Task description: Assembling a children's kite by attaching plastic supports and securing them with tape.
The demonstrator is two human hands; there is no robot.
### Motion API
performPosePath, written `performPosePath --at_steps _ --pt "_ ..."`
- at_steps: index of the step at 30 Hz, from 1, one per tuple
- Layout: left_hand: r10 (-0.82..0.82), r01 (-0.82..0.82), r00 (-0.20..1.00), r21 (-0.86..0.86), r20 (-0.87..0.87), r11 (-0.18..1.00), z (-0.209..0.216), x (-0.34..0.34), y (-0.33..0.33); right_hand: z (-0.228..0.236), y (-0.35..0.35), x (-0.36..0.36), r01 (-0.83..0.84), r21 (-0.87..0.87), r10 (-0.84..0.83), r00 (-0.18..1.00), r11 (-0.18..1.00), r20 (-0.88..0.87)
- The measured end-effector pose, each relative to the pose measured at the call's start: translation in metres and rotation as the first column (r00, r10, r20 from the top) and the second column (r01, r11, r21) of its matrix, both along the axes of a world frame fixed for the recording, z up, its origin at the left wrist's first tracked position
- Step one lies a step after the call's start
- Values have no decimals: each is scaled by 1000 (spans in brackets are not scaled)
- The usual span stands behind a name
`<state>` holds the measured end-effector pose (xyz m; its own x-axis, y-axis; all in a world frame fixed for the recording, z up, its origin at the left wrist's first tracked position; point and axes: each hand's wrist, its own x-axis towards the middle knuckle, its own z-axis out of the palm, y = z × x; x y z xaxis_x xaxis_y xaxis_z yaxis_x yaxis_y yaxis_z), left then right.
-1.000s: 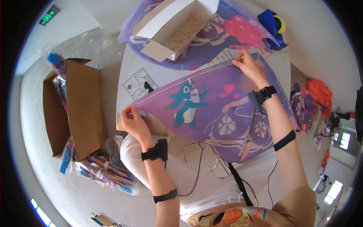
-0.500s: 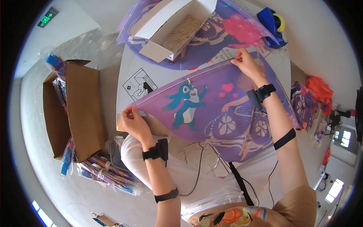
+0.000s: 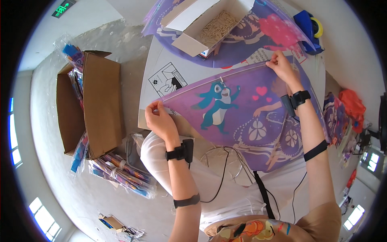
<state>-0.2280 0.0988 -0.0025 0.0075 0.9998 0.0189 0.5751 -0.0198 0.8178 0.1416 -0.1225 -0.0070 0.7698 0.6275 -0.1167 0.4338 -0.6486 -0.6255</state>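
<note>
A purple sheet (image 3: 238,111) is held stretched across the near part of the worktop (image 3: 158,60), its lower part hung over the near edge above the lap. Its left tip is pinched by the fingers of the left hand (image 3: 161,121), near the worktop's near left corner; its pale-trimmed upper edge is gripped, further right, by the closed fingers of the right hand (image 3: 283,70). Toward the far edge, a second sheet (image 3: 278,29) is partly covered by an open box (image 3: 209,18); a tape dispenser (image 3: 308,34) is placed near the far right corner.
</note>
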Motion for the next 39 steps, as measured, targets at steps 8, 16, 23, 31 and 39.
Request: performPosePath --at_steps 8,16,23,31,39 --pt "-29 33 997 49 -68 998 0 1 -2 4 4 -3 22 -75 -21 1000 997 17" --pt "-48 71 979 114 -197 991 1 5 -3 21 12 -16 30 -90 -25 998 996 54" --pt "-84 105 971 87 -223 991 5 4 -2 17 18 -29 135 -130 -114 981 982 159" --pt "-93 105 977 54 -193 993 8 2 -1 18 13 -28 215 -122 -189 962 969 198" --pt "-100 108 985 52 -139 993 3 1 1 15 24 -47 184 88 -204 886 979 416"
